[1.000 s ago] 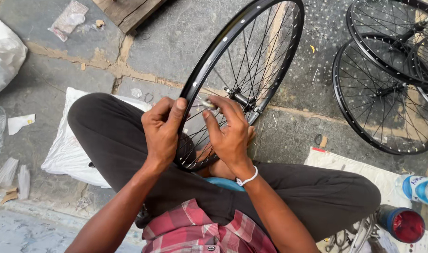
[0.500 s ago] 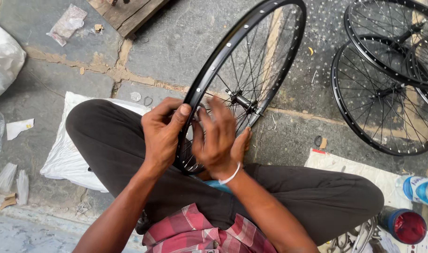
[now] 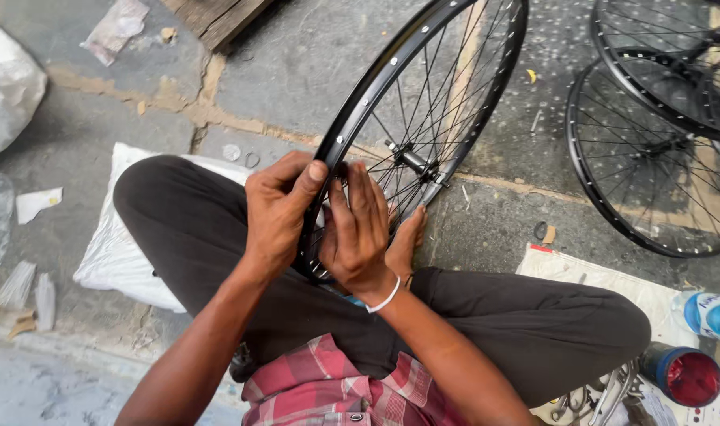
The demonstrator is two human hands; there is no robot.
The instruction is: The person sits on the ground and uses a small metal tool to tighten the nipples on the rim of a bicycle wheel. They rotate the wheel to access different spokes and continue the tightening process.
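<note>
I sit cross-legged on a stone floor with a black spoked bicycle wheel [image 3: 446, 71] standing tilted between my legs, its lower rim in my lap. My left hand [image 3: 277, 213] grips the near rim, thumb pressed on top of it. My right hand [image 3: 358, 233] is against the inner side of the same rim, fingers stretched up along the spokes, a white band on its wrist. The hub [image 3: 411, 158] shows just past my fingers. Whatever sits under my fingertips is hidden.
Two more black wheels [image 3: 660, 150] lie stacked on the floor at the right. A white sack [image 3: 111, 252] lies under my left knee. A plastic bottle [image 3: 707, 312] and a red-filled tin [image 3: 683, 375] rest at the lower right. Wood planks [image 3: 218, 16] lie at the top.
My right hand has turned and slid up along the rim, its fingers now flat and pointing upward beside my left thumb. The left hand keeps its hold.
</note>
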